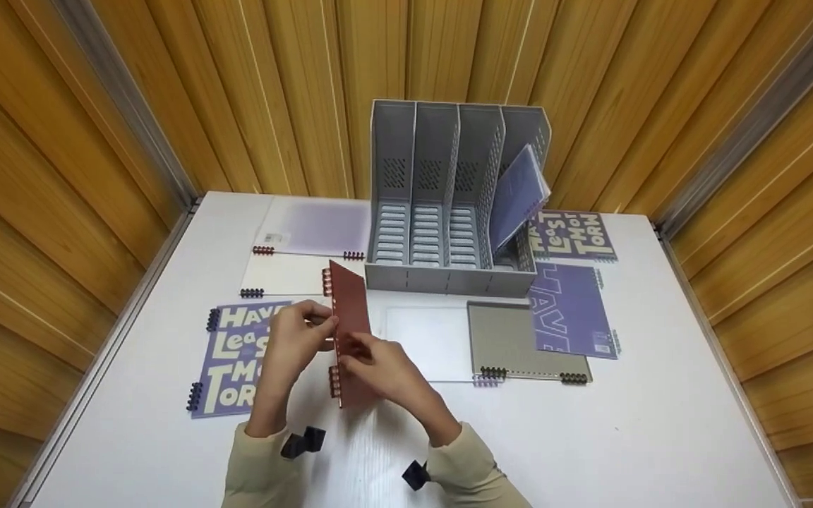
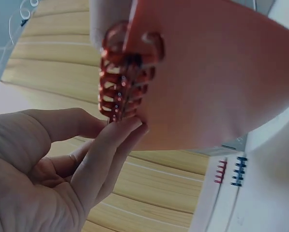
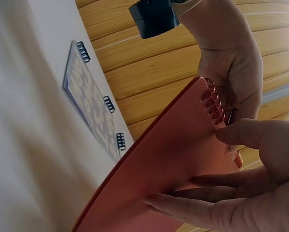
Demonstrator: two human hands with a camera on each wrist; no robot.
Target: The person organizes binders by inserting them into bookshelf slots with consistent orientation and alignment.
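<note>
A red ring-bound notebook (image 1: 351, 300) stands on edge above the table, its red rings (image 2: 117, 87) toward the left. My left hand (image 1: 295, 339) pinches its spine edge between thumb and fingertips, between the two groups of rings. On the broad red cover rest the extended fingers of my right hand (image 1: 391, 367), and its thumb (image 3: 241, 133) touches near the spine. Behind the notebook stands a grey file organizer (image 1: 449, 280) with several upright slots. A purple notebook (image 1: 519, 194) leans in its rightmost slot.
At the left lies a purple lettered notebook (image 1: 230, 360), with pale notebooks (image 1: 283, 274) behind it. Right of my hands are a white notebook (image 1: 428, 342), a grey-brown one (image 1: 502, 339) and a purple one (image 1: 576, 310). Another lettered notebook (image 1: 579, 236) lies beside the organizer. Wood-patterned walls (image 1: 293, 92) enclose the table.
</note>
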